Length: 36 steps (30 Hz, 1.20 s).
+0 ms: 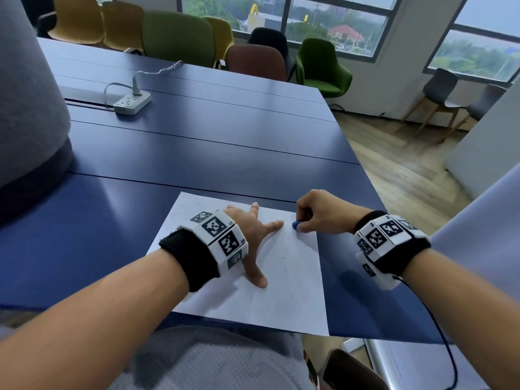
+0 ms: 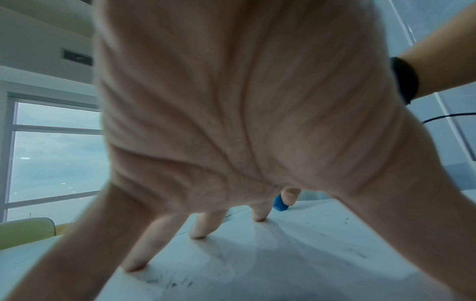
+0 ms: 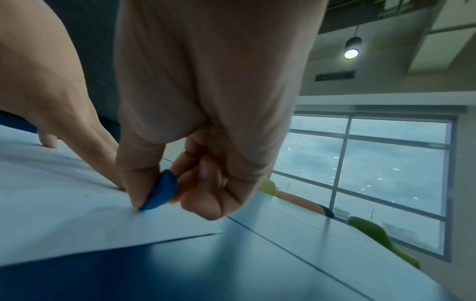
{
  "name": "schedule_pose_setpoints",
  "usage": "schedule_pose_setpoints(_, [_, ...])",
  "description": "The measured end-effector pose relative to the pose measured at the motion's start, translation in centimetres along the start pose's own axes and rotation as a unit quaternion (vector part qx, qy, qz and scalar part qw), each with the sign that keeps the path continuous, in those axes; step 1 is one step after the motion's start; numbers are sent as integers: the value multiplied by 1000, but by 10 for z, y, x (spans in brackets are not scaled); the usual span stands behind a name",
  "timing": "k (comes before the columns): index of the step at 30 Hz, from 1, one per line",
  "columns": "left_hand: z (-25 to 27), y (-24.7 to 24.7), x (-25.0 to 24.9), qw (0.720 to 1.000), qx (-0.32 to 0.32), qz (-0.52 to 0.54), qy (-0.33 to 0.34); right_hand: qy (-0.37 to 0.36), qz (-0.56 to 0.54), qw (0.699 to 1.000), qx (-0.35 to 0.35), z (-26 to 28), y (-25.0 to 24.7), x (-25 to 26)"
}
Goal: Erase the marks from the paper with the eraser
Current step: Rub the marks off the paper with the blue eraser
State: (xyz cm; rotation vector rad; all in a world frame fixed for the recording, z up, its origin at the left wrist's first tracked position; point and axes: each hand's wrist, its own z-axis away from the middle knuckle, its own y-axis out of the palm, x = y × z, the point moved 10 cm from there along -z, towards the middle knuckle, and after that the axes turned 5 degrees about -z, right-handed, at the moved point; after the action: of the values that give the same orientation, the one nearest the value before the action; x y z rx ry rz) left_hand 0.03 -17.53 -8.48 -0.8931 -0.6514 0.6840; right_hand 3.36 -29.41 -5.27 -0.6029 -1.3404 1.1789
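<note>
Sitting over toward the table's (image 1: 197, 130) near right corner, the paper (image 1: 281, 291) is pinned by the person's left hand (image 1: 253, 235), fingers spread flat with the tips pressing down. Just right of that index fingertip, the right hand (image 1: 318, 212) pinches the little blue eraser (image 1: 296, 225) between thumb and fingers, tip touching the sheet by its far right edge. Faint specks lie nearer on the sheet, so the rubbing probably heads toward the near edge, and the right hand's the closer one.

Office meeting room: long blue table (image 1: 197, 142), coloured chairs (image 1: 177, 40), power strip (image 1: 132, 102), large windows (image 1: 334, 21).
</note>
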Motion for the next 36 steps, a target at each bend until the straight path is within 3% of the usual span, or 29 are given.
schedule_pose_setpoints(2, [0,0,0,1000,3,2,-2,-9,-14,1000,13,5,7,1])
schedule_pose_setpoints(5, [1,1,0,1000,6,1,-3,-19,0,995,101,13,24,11])
schedule_pose_setpoints(9, [-1,0,0,1000,-2,-1,-1,-11,3,1000,15,1,4,5])
schedule_pose_setpoints(14, [0,1,1,1000,6,1,-3,-43,-2,997,63,4,19,17])
schedule_pose_setpoints(19, [-3,1,4,1000,5,18,-12,-35,-14,999,-6,-8,4,13])
schedule_pose_setpoints(21, [-3,2,5,1000,12,24,-17,-47,-38,998,35,-2,14,17])
schedule_pose_setpoints(24, [-3,2,5,999,21,28,-18,-33,-59,986,153,13,35,22])
schedule_pose_setpoints(25, [-3,2,5,999,22,27,-17,-25,-55,986,156,13,34,21])
schedule_pose_setpoints(29, [-2,1,3,1000,18,18,-15,-29,-45,997,56,6,15,18])
schedule_pose_setpoints(33, [-1,2,4,999,19,25,-13,-45,-25,986,156,22,39,30])
schedule_pose_setpoints(36, [-1,1,3,999,15,30,-10,-36,11,994,105,15,24,28])
